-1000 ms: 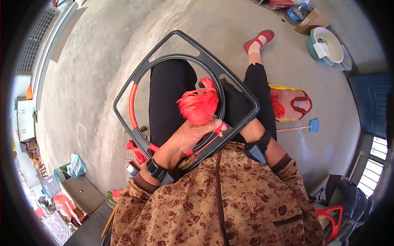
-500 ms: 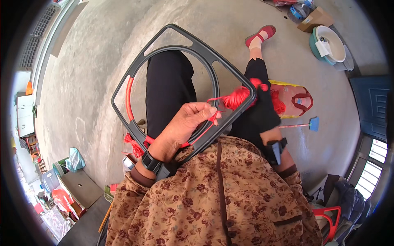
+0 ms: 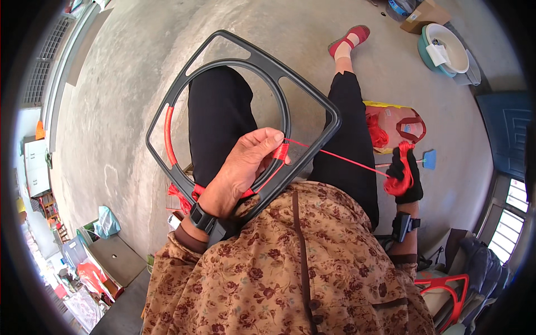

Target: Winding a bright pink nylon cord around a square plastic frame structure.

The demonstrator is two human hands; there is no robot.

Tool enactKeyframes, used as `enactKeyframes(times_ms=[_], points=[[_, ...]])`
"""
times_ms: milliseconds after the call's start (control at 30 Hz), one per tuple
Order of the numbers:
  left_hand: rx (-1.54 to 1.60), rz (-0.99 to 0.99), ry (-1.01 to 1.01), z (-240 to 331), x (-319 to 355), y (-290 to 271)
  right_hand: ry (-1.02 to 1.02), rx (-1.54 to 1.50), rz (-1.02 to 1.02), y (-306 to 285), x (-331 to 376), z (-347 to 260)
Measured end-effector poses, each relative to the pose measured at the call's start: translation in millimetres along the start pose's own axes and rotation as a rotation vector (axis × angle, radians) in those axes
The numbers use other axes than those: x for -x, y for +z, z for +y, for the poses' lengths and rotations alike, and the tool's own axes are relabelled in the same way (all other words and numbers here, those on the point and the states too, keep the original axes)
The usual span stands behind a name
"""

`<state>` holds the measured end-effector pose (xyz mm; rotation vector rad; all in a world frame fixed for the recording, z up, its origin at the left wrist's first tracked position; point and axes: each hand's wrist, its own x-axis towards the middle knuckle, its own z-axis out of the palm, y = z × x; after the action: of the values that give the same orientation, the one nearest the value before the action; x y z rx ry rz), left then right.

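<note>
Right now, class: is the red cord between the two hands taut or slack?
Taut. The red cord runs in a straight line from the left hand on the black frame to the right hand, with no sag.

The frame (image 3: 245,106) rests across the person's lap, tilted up over the knees. The left hand (image 3: 245,167) lies on its lower inner ring — cord (image 3: 340,159) runs from there out to the right hand (image 3: 403,177), well off to the right of the frame. Beyond that hand a bag (image 3: 399,128) lies on the floor (image 3: 128,84); farther off, at the upper right, stands a basin (image 3: 444,50) — a box (image 3: 427,14) just behind it.
</note>
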<state>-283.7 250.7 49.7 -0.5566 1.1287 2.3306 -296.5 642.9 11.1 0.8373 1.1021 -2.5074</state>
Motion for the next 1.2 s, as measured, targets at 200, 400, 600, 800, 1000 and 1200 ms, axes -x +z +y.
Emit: enactKeyframes(times_ms=[200,400,600,800,1000,1200], points=[[-0.063,-0.039,-0.003,0.9,-1.9,1.5,-0.602,1.496,-0.020,47.4,-57.5,20.0],[-0.004,-0.140,-0.100,-0.7,-2.4,6.9,-0.148,0.143,-0.646,171.1,-92.7,103.6],[-0.001,-0.084,-0.069,-6.6,-2.0,7.9,-0.484,0.844,-0.755,190.3,-54.8,121.8],[-0.035,-0.179,-0.104,-10.2,-7.3,-0.4,-0.167,0.541,-0.899,182.8,-42.2,102.7],[-0.089,-0.152,0.005,-3.7,-5.1,0.2,-0.299,0.648,-0.697,170.3,-54.5,91.5],[-0.101,-0.047,-0.022,0.9,-4.3,-2.8,-0.261,0.388,-0.326,116.1,-47.2,61.1]])
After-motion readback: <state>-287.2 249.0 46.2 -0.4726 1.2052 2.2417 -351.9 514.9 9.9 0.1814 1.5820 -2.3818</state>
